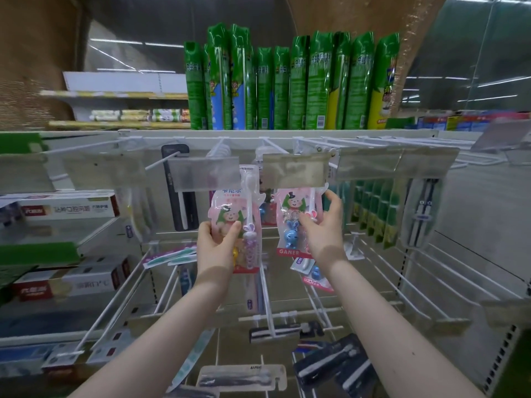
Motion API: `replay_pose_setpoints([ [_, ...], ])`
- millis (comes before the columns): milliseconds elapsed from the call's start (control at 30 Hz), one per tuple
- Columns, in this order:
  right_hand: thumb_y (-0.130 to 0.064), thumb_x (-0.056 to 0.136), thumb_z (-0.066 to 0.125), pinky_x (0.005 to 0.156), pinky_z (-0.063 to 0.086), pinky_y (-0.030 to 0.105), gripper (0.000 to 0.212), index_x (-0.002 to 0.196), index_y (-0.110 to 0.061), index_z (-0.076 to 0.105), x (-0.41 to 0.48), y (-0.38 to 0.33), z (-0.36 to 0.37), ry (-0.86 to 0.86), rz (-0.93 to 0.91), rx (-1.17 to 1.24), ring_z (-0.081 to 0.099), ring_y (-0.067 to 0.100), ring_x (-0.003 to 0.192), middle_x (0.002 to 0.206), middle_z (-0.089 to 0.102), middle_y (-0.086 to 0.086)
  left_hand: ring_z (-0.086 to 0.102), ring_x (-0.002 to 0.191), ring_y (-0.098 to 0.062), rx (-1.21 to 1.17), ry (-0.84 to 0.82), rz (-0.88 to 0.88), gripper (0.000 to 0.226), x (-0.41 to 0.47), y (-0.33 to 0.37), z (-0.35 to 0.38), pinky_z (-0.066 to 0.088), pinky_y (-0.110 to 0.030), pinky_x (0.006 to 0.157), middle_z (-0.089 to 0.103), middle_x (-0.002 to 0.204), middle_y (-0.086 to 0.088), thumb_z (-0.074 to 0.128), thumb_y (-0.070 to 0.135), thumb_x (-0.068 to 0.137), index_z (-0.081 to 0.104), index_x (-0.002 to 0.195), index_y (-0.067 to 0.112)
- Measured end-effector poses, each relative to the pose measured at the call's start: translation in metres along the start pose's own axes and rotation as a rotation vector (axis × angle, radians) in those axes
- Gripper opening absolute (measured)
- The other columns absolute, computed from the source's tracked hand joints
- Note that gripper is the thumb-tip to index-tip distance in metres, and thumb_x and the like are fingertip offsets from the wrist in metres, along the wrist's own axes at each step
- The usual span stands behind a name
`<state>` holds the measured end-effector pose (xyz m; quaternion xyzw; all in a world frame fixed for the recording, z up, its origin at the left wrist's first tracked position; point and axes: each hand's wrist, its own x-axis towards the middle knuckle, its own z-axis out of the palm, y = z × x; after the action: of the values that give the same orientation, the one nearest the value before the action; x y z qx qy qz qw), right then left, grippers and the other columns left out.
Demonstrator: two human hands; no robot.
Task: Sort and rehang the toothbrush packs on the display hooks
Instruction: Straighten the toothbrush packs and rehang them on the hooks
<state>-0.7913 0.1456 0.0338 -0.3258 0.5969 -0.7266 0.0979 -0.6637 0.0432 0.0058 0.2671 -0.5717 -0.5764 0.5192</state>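
Observation:
My left hand [217,245] grips a pink children's toothbrush pack [234,209] with a purple rabbit brush, held upright just below a clear price tag [204,173]. My right hand [323,226] holds a second pink pack [293,225] with a blue rabbit toy, its top tucked behind the yellowed price tag [296,171] of a display hook. Whether that pack hangs on the hook is hidden by the tag. Another pink pack [314,275] hangs lower, behind my right wrist.
Long white wire hooks [402,271] jut toward me at several heights. Green toothbrush packs [376,211] hang to the right, a black pack [179,193] to the left. Dark packs [336,366] lie at the bottom. Green spray cans [287,87] stand on the top shelf; toothpaste boxes [69,209] sit left.

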Motion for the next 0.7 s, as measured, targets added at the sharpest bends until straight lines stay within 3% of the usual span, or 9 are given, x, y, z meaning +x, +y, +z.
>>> replay_pose_setpoints([
  [133, -0.009, 0.094, 0.055, 0.085, 0.047, 0.053, 0.063, 0.143, -0.031, 0.023, 0.009, 0.003, 0.005, -0.021, -0.031, -0.027, 0.054, 0.045, 0.107, 0.113, 0.058, 0.005, 0.063, 0.097, -0.027, 0.003, 0.001, 0.017, 0.018, 0.005, -0.002, 0.004, 0.054, -0.048, 0.086, 0.061, 0.099, -0.007, 0.064, 0.027, 0.089, 0.047, 0.088, 0.019],
  [233, -0.011, 0.094, 0.054, 0.08, 0.05, 0.055, 0.064, 0.143, -0.036, 0.021, 0.015, 0.006, 0.009, -0.043, -0.049, -0.068, 0.06, 0.042, 0.086, 0.112, 0.059, 0.018, 0.062, 0.096, -0.021, -0.006, 0.0, 0.046, 0.015, 0.007, -0.002, 0.005, 0.054, -0.039, 0.083, 0.06, 0.097, -0.001, 0.063, 0.027, 0.089, 0.048, 0.09, 0.022],
  [367, -0.012, 0.095, 0.052, 0.071, 0.055, 0.045, 0.064, 0.14, -0.044, 0.02, 0.028, 0.015, 0.012, -0.102, -0.052, -0.083, 0.058, 0.038, 0.077, 0.1, 0.063, 0.012, 0.063, 0.099, -0.021, 0.008, -0.001, 0.057, 0.018, 0.012, -0.005, 0.005, 0.054, -0.046, 0.087, 0.062, 0.103, -0.005, 0.063, 0.03, 0.089, 0.05, 0.095, 0.019],
  [433, -0.011, 0.095, 0.052, 0.07, 0.056, 0.042, 0.063, 0.14, -0.043, 0.022, 0.032, 0.02, 0.015, -0.13, -0.076, -0.09, 0.059, 0.033, 0.075, 0.101, 0.063, -0.003, 0.064, 0.101, -0.021, 0.008, 0.001, 0.054, 0.021, 0.015, -0.007, 0.006, 0.053, -0.049, 0.088, 0.062, 0.106, -0.006, 0.064, 0.031, 0.088, 0.051, 0.098, 0.019],
  [467, -0.011, 0.095, 0.053, 0.068, 0.056, 0.04, 0.064, 0.142, -0.042, 0.022, 0.034, 0.023, 0.016, -0.134, -0.083, -0.093, 0.058, 0.028, 0.072, 0.092, 0.061, -0.01, 0.064, 0.101, -0.021, 0.011, 0.001, 0.053, 0.022, 0.016, -0.008, 0.006, 0.053, -0.05, 0.088, 0.063, 0.107, -0.006, 0.064, 0.032, 0.087, 0.052, 0.1, 0.019],
  [533, -0.01, 0.094, 0.053, 0.065, 0.053, 0.035, 0.065, 0.144, -0.037, 0.022, 0.038, 0.028, 0.02, -0.132, -0.093, -0.103, 0.057, 0.021, 0.069, 0.074, 0.056, -0.009, 0.064, 0.101, -0.022, 0.022, -0.005, 0.058, 0.024, 0.016, -0.01, 0.006, 0.053, -0.052, 0.087, 0.063, 0.107, -0.006, 0.065, 0.033, 0.086, 0.052, 0.101, 0.02],
  [633, -0.01, 0.094, 0.054, 0.067, 0.054, 0.034, 0.065, 0.145, -0.034, 0.022, 0.042, 0.034, 0.023, -0.125, -0.098, -0.103, 0.06, 0.018, 0.071, 0.078, 0.06, -0.006, 0.065, 0.101, -0.021, 0.022, 0.0, 0.051, 0.024, 0.016, -0.013, 0.006, 0.054, -0.05, 0.086, 0.064, 0.107, -0.004, 0.064, 0.032, 0.087, 0.053, 0.104, 0.02],
  [700, -0.009, 0.094, 0.054, 0.061, 0.052, 0.024, 0.065, 0.145, -0.034, 0.023, 0.044, 0.036, 0.023, -0.123, -0.116, -0.109, 0.057, 0.015, 0.068, 0.085, 0.06, -0.011, 0.065, 0.101, -0.019, 0.019, 0.007, 0.042, 0.023, 0.017, -0.015, 0.006, 0.054, -0.05, 0.087, 0.064, 0.107, -0.004, 0.064, 0.031, 0.087, 0.053, 0.104, 0.02],
])
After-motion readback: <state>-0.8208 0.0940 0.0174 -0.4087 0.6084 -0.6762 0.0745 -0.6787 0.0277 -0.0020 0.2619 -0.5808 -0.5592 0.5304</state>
